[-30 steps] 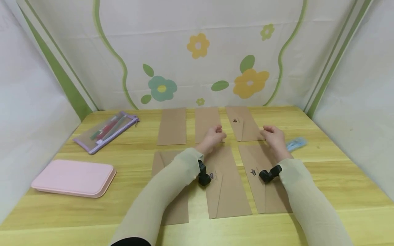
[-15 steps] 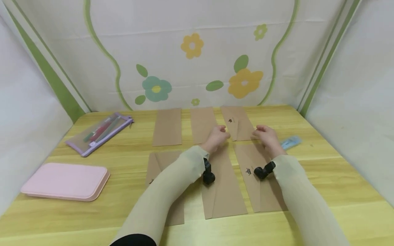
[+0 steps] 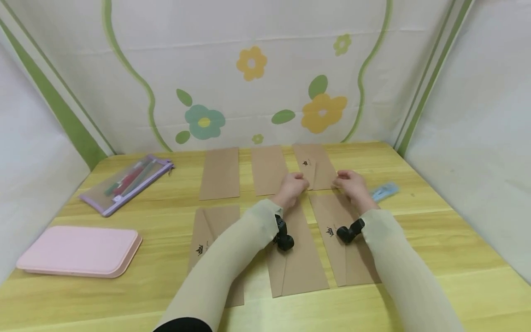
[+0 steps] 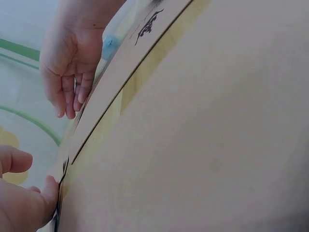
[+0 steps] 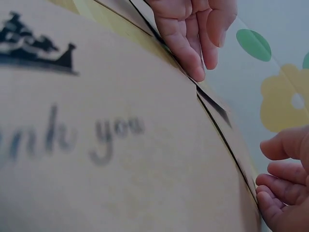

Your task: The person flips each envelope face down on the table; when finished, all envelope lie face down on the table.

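Brown paper envelopes lie in two rows on the wooden table. At the lower left corner of the back right envelope (image 3: pixel 325 171), which bears a small crown print, my left hand (image 3: pixel 292 190) touches with its fingertips. My right hand (image 3: pixel 351 186) has its fingertips at that envelope's lower right corner, fingers loosely bent. In the left wrist view, the right hand (image 4: pixel 75 72) has fairly straight fingers along the envelope's edge. The front right envelope (image 3: pixel 358 258), with a crown, lies beneath my right wrist. My left forearm covers parts of the front middle envelope (image 3: pixel 304 265) and front left envelope (image 3: pixel 220 219).
The back left envelope (image 3: pixel 220 175) and back middle envelope (image 3: pixel 267 168) lie flat. At left are a mesh zip pouch (image 3: pixel 128 182) holding pens and a pink case (image 3: pixel 80 251). A small light-blue item (image 3: pixel 385 191) lies right of my right hand. A flowered cloth (image 3: pixel 249 101) stands behind the table.
My left hand has moved right from the back middle envelope to the back right envelope's corner. My right hand stays at its other corner. The whole head view has shifted slightly.
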Available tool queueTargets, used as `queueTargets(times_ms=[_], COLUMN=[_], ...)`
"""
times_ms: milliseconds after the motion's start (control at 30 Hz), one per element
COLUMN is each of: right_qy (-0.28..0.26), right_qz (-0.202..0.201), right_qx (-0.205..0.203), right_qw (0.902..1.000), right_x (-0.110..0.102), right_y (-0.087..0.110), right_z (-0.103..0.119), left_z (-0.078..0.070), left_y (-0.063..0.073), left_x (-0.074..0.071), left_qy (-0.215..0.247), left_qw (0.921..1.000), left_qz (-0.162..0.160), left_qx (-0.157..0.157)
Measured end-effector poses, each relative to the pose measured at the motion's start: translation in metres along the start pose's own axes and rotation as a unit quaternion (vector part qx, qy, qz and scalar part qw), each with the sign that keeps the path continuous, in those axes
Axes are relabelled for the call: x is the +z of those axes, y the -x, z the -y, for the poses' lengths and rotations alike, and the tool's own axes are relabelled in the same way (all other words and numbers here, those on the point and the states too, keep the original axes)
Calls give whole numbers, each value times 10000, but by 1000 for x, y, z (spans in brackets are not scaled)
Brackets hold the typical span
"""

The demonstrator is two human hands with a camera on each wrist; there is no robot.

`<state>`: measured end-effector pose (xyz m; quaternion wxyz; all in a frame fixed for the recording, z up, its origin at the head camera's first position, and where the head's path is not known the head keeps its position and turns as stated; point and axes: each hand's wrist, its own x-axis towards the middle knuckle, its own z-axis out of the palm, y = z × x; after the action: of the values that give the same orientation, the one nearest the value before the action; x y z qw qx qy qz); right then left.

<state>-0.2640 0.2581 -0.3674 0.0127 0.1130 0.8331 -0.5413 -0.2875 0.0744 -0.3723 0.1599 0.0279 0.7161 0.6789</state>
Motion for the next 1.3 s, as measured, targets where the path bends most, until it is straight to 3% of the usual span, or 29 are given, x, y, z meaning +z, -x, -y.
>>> queueTargets(times_ms=[167, 367, 700, 1000, 1300], right_qy=[92, 92, 49, 42, -274], right_qz=[-24, -42, -111, 90, 369], right_qx=[5, 63, 79, 43, -46], right_qw=[10000, 9999, 9999, 9999, 9989], right_x=[0, 3, 11, 25, 38], right_y=[1, 4, 4, 7, 8], right_z=[0, 4, 8, 10, 16], left_z=[-1, -1, -8, -5, -10], left_y=[2, 4, 6, 6, 8], left_x=[1, 0, -6, -19, -32], left_qy=[139, -15, 65, 786, 1126], left_qw=[9999, 9998, 9984, 9923, 9859], left_qz=[-29, -182, -416, -683, -885], left_qx=[-11, 68, 374, 674, 862])
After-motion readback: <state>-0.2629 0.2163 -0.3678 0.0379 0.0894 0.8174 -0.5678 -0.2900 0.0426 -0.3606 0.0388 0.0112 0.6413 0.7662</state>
